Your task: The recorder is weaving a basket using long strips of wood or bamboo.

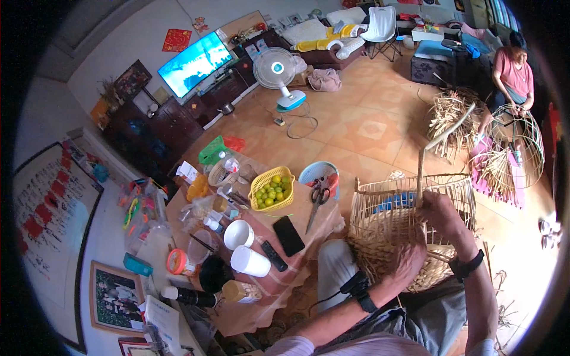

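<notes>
And here is the long pale strip, standing nearly upright over the near part of the basket, its long axis running up from the right hand, then kinking sharply so the far end points up and to the right. That right hand is closed around its lower part. The left hand lies low against the woven wall; its fingertips are hard to make out, so whether it grips anything I cannot tell. The wicker basket sits at the person's lap, mouth upward, open stakes rising above the weave, something blue showing through. Left of it, a light-blue basket stands close, and scissors lie on the desk, points toward the person. Further left come the yellow basket of green fruit, a black phone and a white cup. The desk's right edge ends just beside the knee. Beyond, tiled floor stretches to the fan; right of it a heap of dried strips bounds that stretch, with a seated co-worker alongside.
</notes>
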### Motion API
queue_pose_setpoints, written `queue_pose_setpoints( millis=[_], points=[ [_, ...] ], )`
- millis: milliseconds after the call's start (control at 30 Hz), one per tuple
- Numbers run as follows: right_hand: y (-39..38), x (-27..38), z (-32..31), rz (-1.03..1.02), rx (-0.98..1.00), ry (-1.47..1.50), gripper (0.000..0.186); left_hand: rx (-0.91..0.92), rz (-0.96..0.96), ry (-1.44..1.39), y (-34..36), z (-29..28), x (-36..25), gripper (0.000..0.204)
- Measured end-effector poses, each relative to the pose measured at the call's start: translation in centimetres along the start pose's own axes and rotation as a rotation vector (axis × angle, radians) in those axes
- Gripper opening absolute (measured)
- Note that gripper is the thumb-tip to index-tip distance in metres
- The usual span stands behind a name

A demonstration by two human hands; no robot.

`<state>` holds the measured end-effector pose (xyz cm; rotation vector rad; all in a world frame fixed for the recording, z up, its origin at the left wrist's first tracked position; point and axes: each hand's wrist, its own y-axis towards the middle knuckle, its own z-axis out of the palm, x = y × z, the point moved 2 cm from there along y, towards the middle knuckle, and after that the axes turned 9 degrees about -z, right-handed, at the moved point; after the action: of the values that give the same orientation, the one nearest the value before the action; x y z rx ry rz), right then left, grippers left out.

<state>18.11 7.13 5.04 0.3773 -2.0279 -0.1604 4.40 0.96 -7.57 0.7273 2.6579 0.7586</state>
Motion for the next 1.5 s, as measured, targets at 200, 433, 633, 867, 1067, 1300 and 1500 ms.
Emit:
queue_pose_setpoints(
  millis=[200, 433, 633, 867, 1067, 1300, 1500],
  points=[
    [-1.1, 0.0, 1.1, -0.201, -0.124, -0.656, 0.014, 0.347, -0.071, -0.188, -3.6, 4.5, -0.3, 0.039],
    [-0.7, -1.8, 3.9, -0.127, -0.135, -1.017, 0.023, 0.244, -0.089, -0.304, 0.8, 3.4, 1.2, 0.032],
    [-0.8, 1.2, 2.1, -0.170, -0.102, -0.646, 0.035, 0.413, -0.398, -0.457, 3.2, -1.9, 0.9, 0.035],
    [-4.0, -0.7, 0.8, 0.081, -0.368, -0.184, 0.036, 0.352, -0.419, -0.439, 3.5, -3.4, 1.1, 0.022],
    [-9.6, -6.5, 0.0, 0.114, -0.599, 0.305, 0.035, 0.286, -0.388, -0.396, 3.6, -2.6, 0.9, 0.023],
    [-17.2, -5.6, -1.5, 0.366, -0.596, 0.589, 0.034, 0.402, -0.325, -0.445, 2.7, -4.1, 0.8, 0.045],
    [-21.6, -5.7, 2.2, 0.305, -0.569, 0.732, 0.036, 0.424, -0.326, -0.548, 2.7, -3.9, 1.2, 0.055]
  ],
)
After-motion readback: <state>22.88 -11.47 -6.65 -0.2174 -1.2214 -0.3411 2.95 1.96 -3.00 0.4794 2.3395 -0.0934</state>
